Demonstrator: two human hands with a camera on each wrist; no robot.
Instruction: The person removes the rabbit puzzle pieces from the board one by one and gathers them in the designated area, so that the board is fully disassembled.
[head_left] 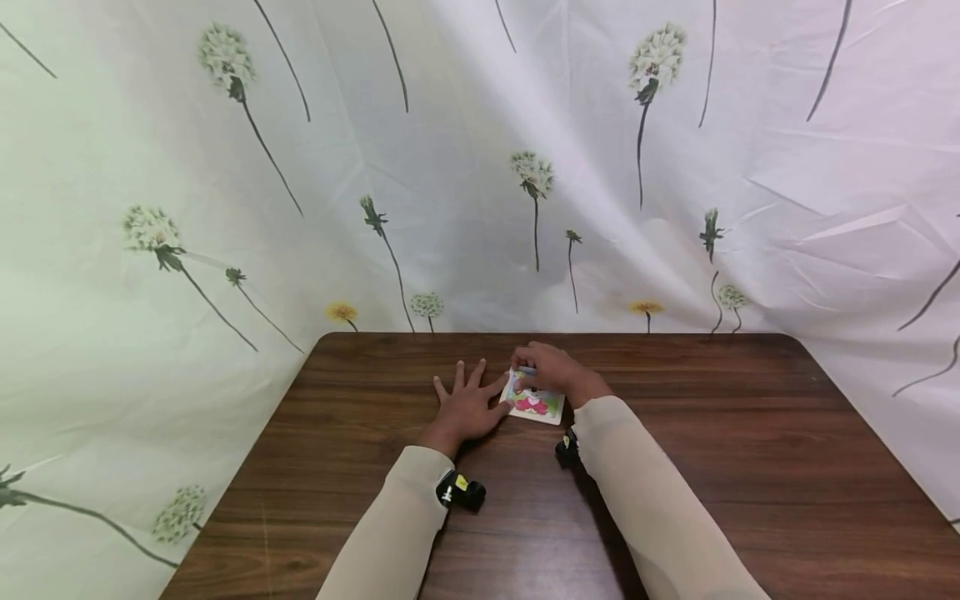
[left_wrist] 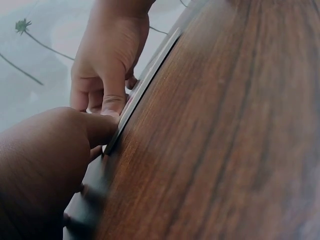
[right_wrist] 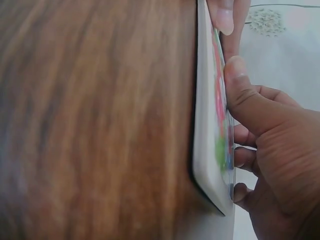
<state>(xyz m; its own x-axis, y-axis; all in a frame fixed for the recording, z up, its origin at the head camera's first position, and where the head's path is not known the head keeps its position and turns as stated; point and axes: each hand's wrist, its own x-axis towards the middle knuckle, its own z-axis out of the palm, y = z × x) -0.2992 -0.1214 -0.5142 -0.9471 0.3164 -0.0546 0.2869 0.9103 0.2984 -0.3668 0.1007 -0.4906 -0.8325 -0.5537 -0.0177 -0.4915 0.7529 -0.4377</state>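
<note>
A small square picture board [head_left: 534,406] with a pale rim and a colourful cartoon print lies flat on the brown table. My left hand [head_left: 470,408] rests on the table at its left side, fingers spread, with thumb and forefinger touching the board's left edge. From the upper right, my right hand [head_left: 553,369] reaches over the board and holds its top edge, fingers bent. The right thumb [right_wrist: 240,87] lies on the printed face. In the left wrist view, the right hand [left_wrist: 110,65] meets the left thumb [left_wrist: 102,127] at the board's edge. The right fingertips are partly hidden.
The dark wood-grain table [head_left: 720,450] stretches out around both arms. A white cloth with dandelion prints [head_left: 450,208] hangs behind the table and along its sides. Each wrist wears a small black camera [head_left: 468,494] on a strap.
</note>
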